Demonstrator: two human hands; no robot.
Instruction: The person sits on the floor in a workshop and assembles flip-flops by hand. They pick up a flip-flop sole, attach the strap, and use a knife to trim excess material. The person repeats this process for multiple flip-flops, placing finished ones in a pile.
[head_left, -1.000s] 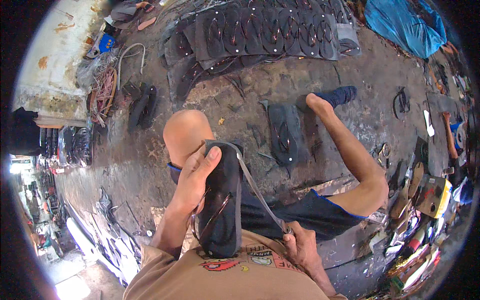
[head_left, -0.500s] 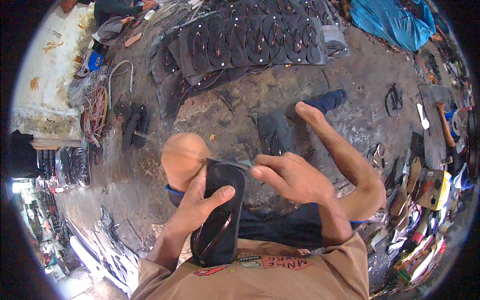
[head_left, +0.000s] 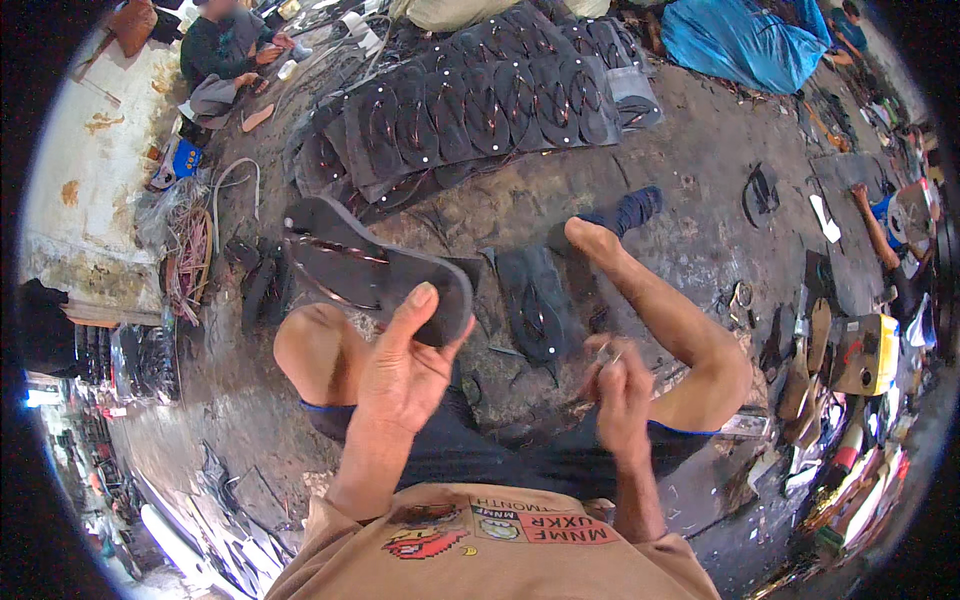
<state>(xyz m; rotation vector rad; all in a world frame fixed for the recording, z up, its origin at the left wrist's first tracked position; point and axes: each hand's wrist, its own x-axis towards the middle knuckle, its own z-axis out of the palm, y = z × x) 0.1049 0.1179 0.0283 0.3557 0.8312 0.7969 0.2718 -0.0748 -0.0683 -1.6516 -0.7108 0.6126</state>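
My left hand (head_left: 400, 375) grips a black flip-flop (head_left: 420, 275) by its heel end, thumb on the top face. The flip-flop is held up over my bent knee, its toe pointing to the far left and its shiny dark straps showing. My right hand (head_left: 622, 385) is closed near my other leg, apart from the flip-flop. Something small and pale glints at its fingers, too blurred to name. On the floor between my legs lies a dark rubber piece (head_left: 530, 295) with a strap and a white dot, beside thin black offcuts (head_left: 535, 372).
Rows of black flip-flops on sheets (head_left: 480, 110) cover the floor ahead. A blue tarp (head_left: 740, 45) lies at the far right. At the far left sits another person (head_left: 225, 55). Scraps and a yellow-white box (head_left: 866, 355) crowd the right; bundled strips (head_left: 190, 235) lie left.
My left hand has raised the flip-flop away from my body and turned it toe-outward. My right hand has drawn back to the right, away from its edge. The view has shifted slightly.
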